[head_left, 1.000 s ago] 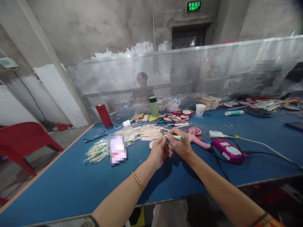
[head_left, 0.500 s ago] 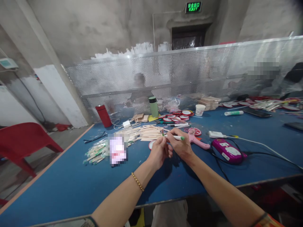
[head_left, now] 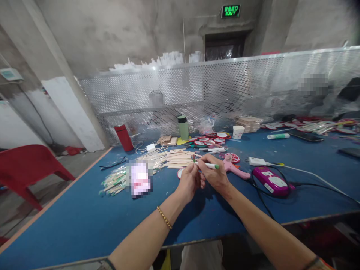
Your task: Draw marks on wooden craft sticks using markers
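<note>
My right hand (head_left: 214,173) is closed round a white marker pen (head_left: 208,165) with a green end, its tip pointing left. In my left hand (head_left: 191,179), thumb and fingers pinch a small stick (head_left: 194,158) that shows brown and green at its upper end; the rest is hidden in the fingers. The pen tip is at the stick, though contact cannot be made out. Just beyond my hands lies a pile of bare wooden sticks (head_left: 178,159). A round red-rimmed piece (head_left: 180,173) is partly covered by my left hand.
Bagged green-tipped sticks (head_left: 114,180) and a blurred-out lit item (head_left: 140,180) lie left. A pink glue gun (head_left: 236,171), a purple device (head_left: 271,181) and cables lie right. A red bottle (head_left: 123,138), green bottle (head_left: 182,128) and paper cup (head_left: 238,132) stand behind.
Both hands keep the same hold and almost the same place. The view has shifted very slightly. A person behind the perforated screen has moved a little to the left.
</note>
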Tool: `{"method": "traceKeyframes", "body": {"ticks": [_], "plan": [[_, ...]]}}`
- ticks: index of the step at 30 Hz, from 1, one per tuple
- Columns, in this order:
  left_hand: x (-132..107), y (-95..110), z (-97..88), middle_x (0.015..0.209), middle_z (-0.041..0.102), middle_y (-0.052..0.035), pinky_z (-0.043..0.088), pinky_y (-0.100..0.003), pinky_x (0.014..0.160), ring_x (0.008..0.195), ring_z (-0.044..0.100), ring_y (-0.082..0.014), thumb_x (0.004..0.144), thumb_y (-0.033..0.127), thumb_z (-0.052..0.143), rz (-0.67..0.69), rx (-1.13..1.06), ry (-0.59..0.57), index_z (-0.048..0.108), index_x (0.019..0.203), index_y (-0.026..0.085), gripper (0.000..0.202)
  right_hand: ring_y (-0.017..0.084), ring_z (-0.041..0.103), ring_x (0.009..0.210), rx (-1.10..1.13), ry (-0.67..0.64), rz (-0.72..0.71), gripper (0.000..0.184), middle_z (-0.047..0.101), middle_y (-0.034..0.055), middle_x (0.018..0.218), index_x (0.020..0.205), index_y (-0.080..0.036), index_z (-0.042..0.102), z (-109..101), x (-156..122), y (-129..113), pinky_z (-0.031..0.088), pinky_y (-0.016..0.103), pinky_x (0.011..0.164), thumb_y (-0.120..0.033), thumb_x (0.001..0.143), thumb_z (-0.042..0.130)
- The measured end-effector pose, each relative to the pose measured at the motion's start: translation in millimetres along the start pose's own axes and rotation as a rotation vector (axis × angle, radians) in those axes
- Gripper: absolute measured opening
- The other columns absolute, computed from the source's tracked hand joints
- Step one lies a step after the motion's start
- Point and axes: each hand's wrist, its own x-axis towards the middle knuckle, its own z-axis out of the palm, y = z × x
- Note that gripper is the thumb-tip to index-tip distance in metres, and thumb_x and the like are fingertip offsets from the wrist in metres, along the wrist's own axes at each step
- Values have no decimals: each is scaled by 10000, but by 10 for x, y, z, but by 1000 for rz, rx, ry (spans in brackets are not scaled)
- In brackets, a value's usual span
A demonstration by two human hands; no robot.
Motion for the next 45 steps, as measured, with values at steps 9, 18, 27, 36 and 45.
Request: {"method": "traceKeyframes", "body": {"ticks": [9,18,27,36,45], "plan": [[-11,6,12,487,535,50,360,-204,391,364,487,-100,692,576,749,-13,9,-1,511,824,188,474,151,564,482,-21,-2,-16,223,544,-23,514,631,-236,516,2,11,7,404,247,448,-331,833,518],[-6,1,2,491,534,50,359,-204,393,368,494,-101,701,581,741,-17,2,-9,507,832,190,474,153,573,497,6,-6,14,224,546,-25,511,634,-237,514,2,2,-2,421,246,461,-326,839,524],[-3,8,12,480,541,53,364,-207,382,363,488,-103,663,584,764,-6,3,2,504,824,186,502,141,556,481,8,4,2,230,549,-23,509,640,-229,523,3,0,9,413,236,453,-329,847,531],[3,-11,-1,491,539,52,361,-203,386,364,493,-99,679,581,756,4,4,-5,514,833,181,492,149,558,474,26,-6,11,222,532,-32,498,651,-237,515,14,-10,18,409,246,458,-331,851,526],[7,-16,-9,490,538,54,366,-206,392,366,492,-101,677,589,755,-14,1,-7,486,804,192,496,128,532,465,-7,37,-29,227,547,-28,517,625,-224,515,3,11,18,397,236,466,-309,835,522]]}}
